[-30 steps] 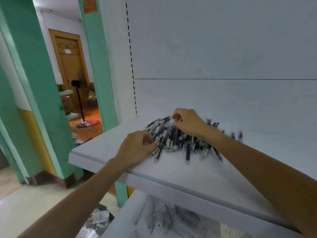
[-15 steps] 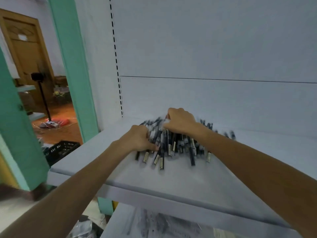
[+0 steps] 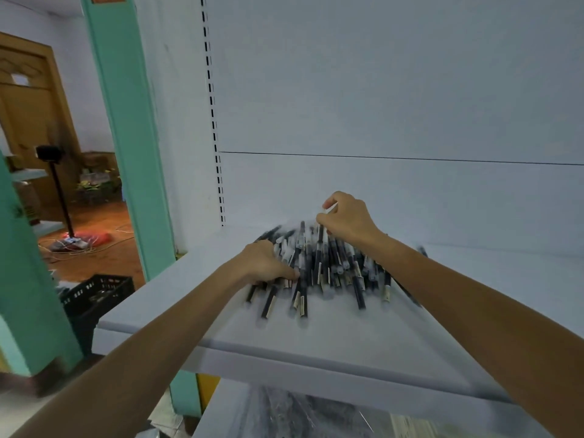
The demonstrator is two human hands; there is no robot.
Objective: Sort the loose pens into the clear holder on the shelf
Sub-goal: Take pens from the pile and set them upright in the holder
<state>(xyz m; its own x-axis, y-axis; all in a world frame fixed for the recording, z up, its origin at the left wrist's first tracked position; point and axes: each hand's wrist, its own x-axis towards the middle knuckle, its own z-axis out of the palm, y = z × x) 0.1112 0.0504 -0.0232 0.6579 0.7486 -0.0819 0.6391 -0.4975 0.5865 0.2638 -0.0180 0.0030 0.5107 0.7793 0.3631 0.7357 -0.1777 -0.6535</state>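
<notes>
Your right hand [image 3: 347, 221] pinched a pen [image 3: 330, 210] by its far end; your left hand [image 3: 268, 263] apparently clutched pens [image 3: 319, 270] lying near-to-far.

A green pillar [image 3: 126, 137] stands at left. Beyond it are a wooden door [image 3: 28, 105], a black stand [image 3: 58, 184] among floor cables [image 3: 94, 245], and, nearer, a black crate [image 3: 94, 292].

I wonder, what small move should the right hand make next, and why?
Probably a lift straight up: the right hand pinches one pen by its top, with its lower end buried in the pile on the shelf, while the left hand rests on the pile's left side. I cannot make out the holder.
</notes>
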